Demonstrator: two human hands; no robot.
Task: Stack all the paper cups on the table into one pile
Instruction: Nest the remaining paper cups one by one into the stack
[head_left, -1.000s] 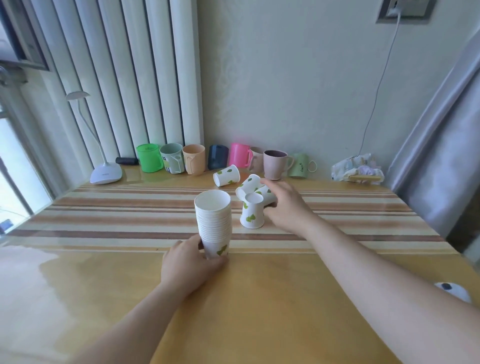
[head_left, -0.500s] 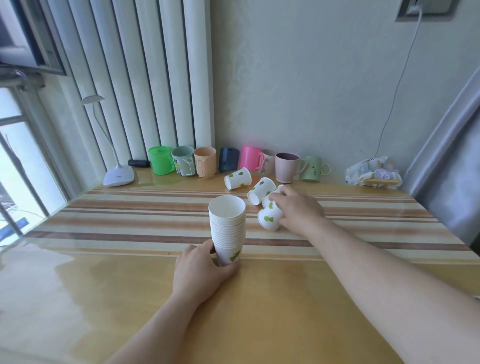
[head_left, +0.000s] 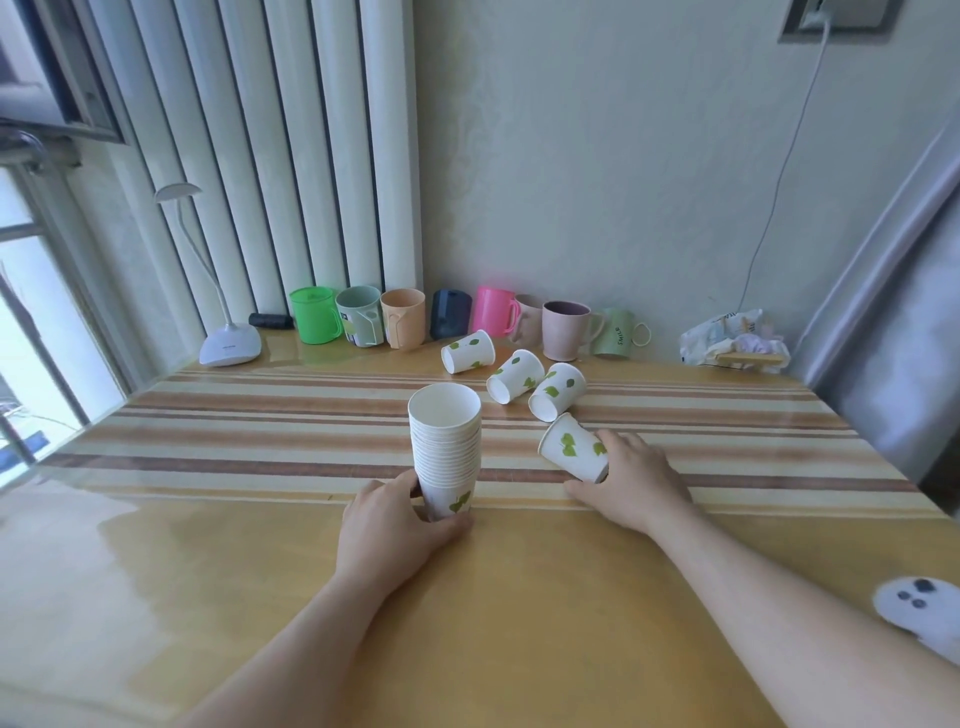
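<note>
Both forearms bare, left hand (head_left: 390, 525) and right hand (head_left: 631, 480) ungloved.

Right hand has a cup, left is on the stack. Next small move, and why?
Probably lift the tilted paper cup in the right hand, turn its mouth up and drop it into the stack. The left hand braces the stack's base, and its top cup is open and upright. Three loose cups lie on their sides behind.

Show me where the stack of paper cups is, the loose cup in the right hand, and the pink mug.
stack of paper cups (head_left: 445, 447), head view, on the stacked rims.
loose cup (head_left: 573, 453), head view, on its side wall.
pink mug (head_left: 493, 318), head view, on its body.
</note>
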